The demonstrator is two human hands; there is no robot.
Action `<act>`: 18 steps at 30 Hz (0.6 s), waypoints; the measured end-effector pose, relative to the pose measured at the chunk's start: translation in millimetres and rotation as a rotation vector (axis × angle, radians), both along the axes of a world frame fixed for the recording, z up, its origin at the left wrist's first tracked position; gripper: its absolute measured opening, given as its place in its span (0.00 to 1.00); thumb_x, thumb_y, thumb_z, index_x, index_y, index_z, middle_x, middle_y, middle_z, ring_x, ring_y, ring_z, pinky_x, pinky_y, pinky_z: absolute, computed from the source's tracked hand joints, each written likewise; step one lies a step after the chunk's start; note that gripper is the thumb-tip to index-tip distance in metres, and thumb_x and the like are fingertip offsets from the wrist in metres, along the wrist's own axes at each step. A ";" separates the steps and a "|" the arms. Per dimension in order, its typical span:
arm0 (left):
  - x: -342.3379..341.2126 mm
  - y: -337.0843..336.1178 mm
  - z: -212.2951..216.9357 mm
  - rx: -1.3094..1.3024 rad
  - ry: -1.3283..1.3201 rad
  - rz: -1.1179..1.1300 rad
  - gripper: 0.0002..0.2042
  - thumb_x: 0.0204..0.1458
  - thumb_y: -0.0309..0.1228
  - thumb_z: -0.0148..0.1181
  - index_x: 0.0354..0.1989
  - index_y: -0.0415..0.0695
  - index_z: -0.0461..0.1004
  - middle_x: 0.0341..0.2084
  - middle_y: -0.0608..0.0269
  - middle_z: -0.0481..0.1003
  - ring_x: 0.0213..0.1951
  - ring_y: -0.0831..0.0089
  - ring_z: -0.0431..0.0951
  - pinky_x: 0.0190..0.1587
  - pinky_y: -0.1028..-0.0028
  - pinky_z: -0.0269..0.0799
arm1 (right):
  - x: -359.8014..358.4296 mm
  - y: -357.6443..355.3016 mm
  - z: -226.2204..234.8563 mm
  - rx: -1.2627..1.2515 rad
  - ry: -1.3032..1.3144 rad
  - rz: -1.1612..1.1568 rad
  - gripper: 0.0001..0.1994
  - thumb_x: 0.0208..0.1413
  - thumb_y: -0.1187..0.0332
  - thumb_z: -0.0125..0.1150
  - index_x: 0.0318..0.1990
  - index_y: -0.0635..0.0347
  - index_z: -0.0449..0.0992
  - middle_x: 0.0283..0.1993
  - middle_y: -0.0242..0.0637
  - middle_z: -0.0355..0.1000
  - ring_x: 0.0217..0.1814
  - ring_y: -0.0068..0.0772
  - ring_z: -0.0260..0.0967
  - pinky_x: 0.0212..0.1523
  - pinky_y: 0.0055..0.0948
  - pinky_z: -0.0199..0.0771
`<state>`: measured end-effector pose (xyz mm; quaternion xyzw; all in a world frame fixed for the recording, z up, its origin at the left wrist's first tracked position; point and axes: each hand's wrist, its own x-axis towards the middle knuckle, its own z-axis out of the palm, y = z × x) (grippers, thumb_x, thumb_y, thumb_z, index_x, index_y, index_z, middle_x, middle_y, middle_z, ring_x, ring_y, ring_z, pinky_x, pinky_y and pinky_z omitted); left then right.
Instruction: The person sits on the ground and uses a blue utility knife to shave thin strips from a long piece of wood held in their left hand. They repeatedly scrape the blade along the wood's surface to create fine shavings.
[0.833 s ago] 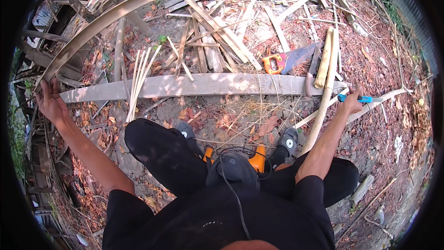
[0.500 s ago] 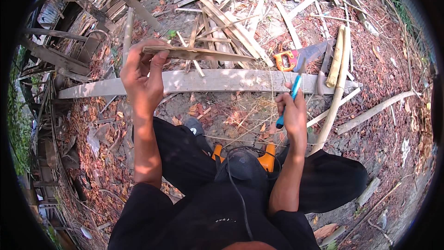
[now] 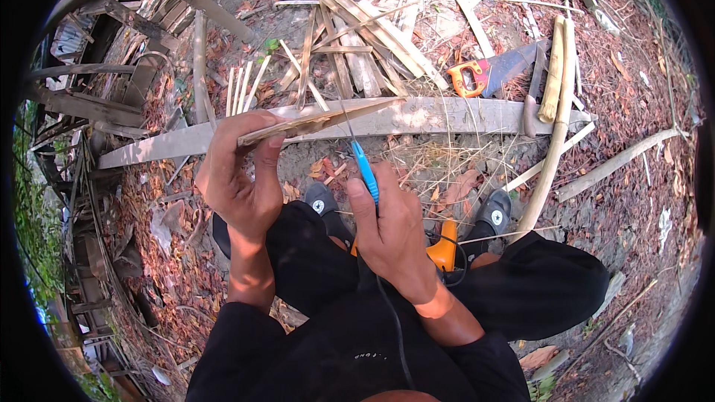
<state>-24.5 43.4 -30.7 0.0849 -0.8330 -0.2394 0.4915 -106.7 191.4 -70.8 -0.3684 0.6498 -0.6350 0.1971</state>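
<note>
Bamboo strip (image 3: 316,123) sits pinched in my left hand (image 3: 238,179), fingers curled over its near end so it points out to the right, roughly level, above the long grey plank (image 3: 462,115) that lies across the ground; my right hand (image 3: 391,227) is closed around a blue-handled knife (image 3: 365,171), thumb laid along the handle, the tool aimed up toward the strip; the blade itself is thin and hard to make out, so I cannot say for certain whether it touches the bamboo; both hands are close together over my knees; an orange-handled handsaw (image 3: 491,74) lies beyond the plank, well apart from the hands, beside two bamboo poles (image 3: 555,71); split bamboo slats (image 3: 365,37) are scattered farther off; a sandal (image 3: 493,212) shows by my right knee, among dry leaves.
</note>
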 end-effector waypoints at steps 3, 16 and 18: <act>-7.6 3.7 0.5 0.081 0.024 -0.012 0.08 0.49 0.13 0.57 0.38 0.31 0.71 0.32 0.50 0.76 0.34 0.69 0.78 0.37 0.76 0.75 | 0.5 2.0 -1.4 0.021 0.038 0.010 0.10 0.61 0.66 0.53 0.36 0.66 0.64 0.17 0.51 0.66 0.19 0.56 0.67 0.19 0.44 0.62; -4.9 3.7 3.0 -0.131 -0.013 0.042 0.08 0.45 0.20 0.65 0.34 0.33 0.75 0.27 0.52 0.78 0.27 0.66 0.78 0.30 0.75 0.71 | 5.8 -19.1 -25.3 -0.011 0.334 -0.149 0.08 0.54 0.73 0.57 0.32 0.64 0.63 0.16 0.48 0.65 0.18 0.53 0.68 0.17 0.43 0.64; -2.4 7.0 5.7 -0.122 -0.042 0.062 0.08 0.46 0.20 0.65 0.34 0.33 0.75 0.27 0.52 0.78 0.27 0.66 0.79 0.29 0.75 0.72 | 6.8 -20.0 -34.0 0.027 0.384 -0.184 0.09 0.52 0.71 0.58 0.32 0.62 0.62 0.18 0.46 0.67 0.19 0.51 0.69 0.17 0.42 0.66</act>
